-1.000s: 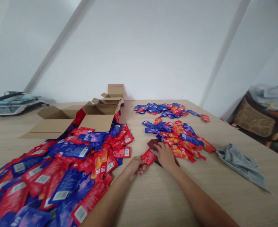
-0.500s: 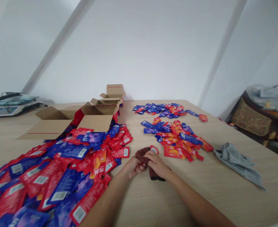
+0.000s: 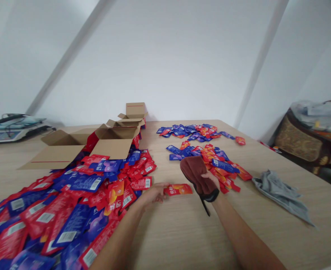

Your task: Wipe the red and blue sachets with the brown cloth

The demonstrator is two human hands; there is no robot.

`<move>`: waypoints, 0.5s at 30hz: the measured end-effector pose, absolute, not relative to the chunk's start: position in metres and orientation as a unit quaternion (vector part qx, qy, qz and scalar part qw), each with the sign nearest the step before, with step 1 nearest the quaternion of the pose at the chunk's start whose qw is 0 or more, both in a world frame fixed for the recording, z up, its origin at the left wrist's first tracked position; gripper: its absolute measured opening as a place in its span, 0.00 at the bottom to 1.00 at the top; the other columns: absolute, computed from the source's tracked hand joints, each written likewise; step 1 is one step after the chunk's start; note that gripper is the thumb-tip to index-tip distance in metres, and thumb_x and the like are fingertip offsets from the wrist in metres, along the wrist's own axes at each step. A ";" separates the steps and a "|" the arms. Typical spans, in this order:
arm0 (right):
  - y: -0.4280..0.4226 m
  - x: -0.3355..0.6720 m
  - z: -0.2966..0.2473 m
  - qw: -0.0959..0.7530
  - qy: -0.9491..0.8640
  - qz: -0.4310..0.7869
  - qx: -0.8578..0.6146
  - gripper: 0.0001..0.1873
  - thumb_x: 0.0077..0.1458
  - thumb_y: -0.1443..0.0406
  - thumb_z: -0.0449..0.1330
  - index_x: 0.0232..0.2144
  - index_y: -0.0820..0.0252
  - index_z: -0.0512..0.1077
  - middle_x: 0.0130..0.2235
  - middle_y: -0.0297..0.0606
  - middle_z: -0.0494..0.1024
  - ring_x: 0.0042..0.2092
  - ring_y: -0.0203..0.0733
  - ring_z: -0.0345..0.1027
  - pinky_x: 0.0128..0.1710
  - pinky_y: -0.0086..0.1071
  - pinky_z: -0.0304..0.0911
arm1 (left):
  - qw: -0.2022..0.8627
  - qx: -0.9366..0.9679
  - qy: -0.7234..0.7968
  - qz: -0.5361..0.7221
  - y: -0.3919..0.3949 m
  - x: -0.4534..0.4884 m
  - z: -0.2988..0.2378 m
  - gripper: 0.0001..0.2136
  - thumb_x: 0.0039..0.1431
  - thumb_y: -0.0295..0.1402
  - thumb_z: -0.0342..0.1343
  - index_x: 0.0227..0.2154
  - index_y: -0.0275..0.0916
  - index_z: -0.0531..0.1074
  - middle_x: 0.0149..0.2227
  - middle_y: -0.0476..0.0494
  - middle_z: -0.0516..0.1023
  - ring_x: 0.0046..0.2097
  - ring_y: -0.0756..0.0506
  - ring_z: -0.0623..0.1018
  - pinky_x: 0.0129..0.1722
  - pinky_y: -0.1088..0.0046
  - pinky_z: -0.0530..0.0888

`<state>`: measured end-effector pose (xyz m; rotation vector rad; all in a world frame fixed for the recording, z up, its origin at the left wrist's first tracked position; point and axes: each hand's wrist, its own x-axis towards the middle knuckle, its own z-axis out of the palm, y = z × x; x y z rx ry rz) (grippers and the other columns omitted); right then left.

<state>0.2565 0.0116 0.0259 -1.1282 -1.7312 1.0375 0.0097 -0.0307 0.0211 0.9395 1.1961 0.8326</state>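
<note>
My left hand (image 3: 155, 192) pinches the left end of a red packet (image 3: 179, 189) with an orange fruit print, held low over the table. A brown cloth mitt (image 3: 197, 174) with a black cuff and a dangling black strap is gripped in my right hand (image 3: 212, 179), just right of that packet. Most of my right fingers are hidden behind or under the mitt. Close by on the left lies a big heap of red and blue packets (image 3: 98, 185). Beyond the mitt spreads a smaller pile of the same packets (image 3: 192, 150).
Open cardboard boxes (image 3: 112, 144) stand in a row behind the big heap. Another packet group (image 3: 186, 131) lies at the back. A grey cloth (image 3: 280, 195) is crumpled on the right. A patterned chair (image 3: 300, 140) with bags stands beyond the table's right edge.
The brown mitt has moved up and right in my right hand, away from my left. My left hand has shifted slightly left, and its red packet now shows in full face.
</note>
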 end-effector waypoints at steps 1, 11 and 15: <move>0.012 0.254 0.027 0.424 -0.676 0.412 -0.441 0.21 0.47 0.56 0.53 0.44 0.54 0.70 0.42 0.43 0.75 0.46 0.51 0.67 0.44 0.44 0.62 | 0.646 0.409 0.524 0.375 -0.030 0.011 0.019 0.20 0.41 0.26 0.55 0.42 0.33 0.71 0.29 0.46 0.74 0.24 0.53 0.71 0.19 0.81 0.65; -0.049 0.171 0.014 0.248 -0.864 0.111 -0.424 0.26 0.54 0.67 0.50 0.56 0.54 0.59 0.56 0.40 0.62 0.54 0.47 0.53 0.54 0.42 0.51 | 0.533 0.470 0.589 0.385 -0.025 0.023 -0.015 0.04 0.43 0.24 0.52 0.25 0.34 0.69 0.13 0.51 0.69 0.14 0.53 0.66 0.12 0.81 0.61; -0.036 0.176 0.008 0.212 -0.865 0.067 -0.450 0.28 0.52 0.71 0.50 0.56 0.54 0.60 0.54 0.39 0.64 0.52 0.47 0.54 0.53 0.41 0.51 | 0.542 0.476 0.569 0.396 -0.023 0.023 -0.012 0.08 0.40 0.22 0.53 0.28 0.33 0.69 0.14 0.52 0.69 0.13 0.53 0.66 0.12 0.81 0.60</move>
